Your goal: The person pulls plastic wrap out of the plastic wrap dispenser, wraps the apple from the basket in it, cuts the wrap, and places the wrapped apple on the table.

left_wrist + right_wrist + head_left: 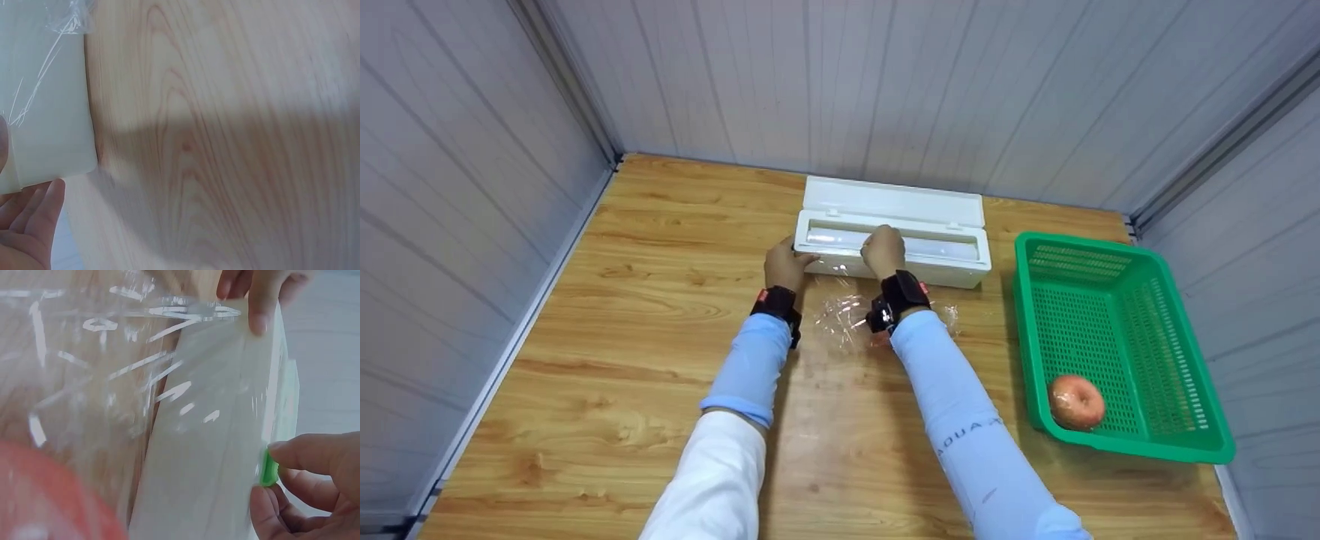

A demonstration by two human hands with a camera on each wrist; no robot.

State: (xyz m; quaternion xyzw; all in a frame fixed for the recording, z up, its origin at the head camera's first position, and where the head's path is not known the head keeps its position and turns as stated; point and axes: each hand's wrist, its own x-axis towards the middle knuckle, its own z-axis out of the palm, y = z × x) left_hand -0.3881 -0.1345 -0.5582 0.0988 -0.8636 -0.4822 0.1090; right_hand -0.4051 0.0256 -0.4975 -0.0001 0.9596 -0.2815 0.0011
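A white cling film box stands with its lid raised and a roll of film inside. My left hand grips the box's left end, thumb on the front and fingers round the end. In the right wrist view, my right hand pinches a small green slide cutter at the box's edge. Clear cling film runs from the box down onto the table, wrinkled and shiny. A red apple lies close to the film, mostly hidden by my right wrist in the head view.
To the right, a green plastic basket holds an apple that looks wrapped in film. Grey panel walls enclose the wooden table at the back and both sides. The box's raised lid stands near the back wall.
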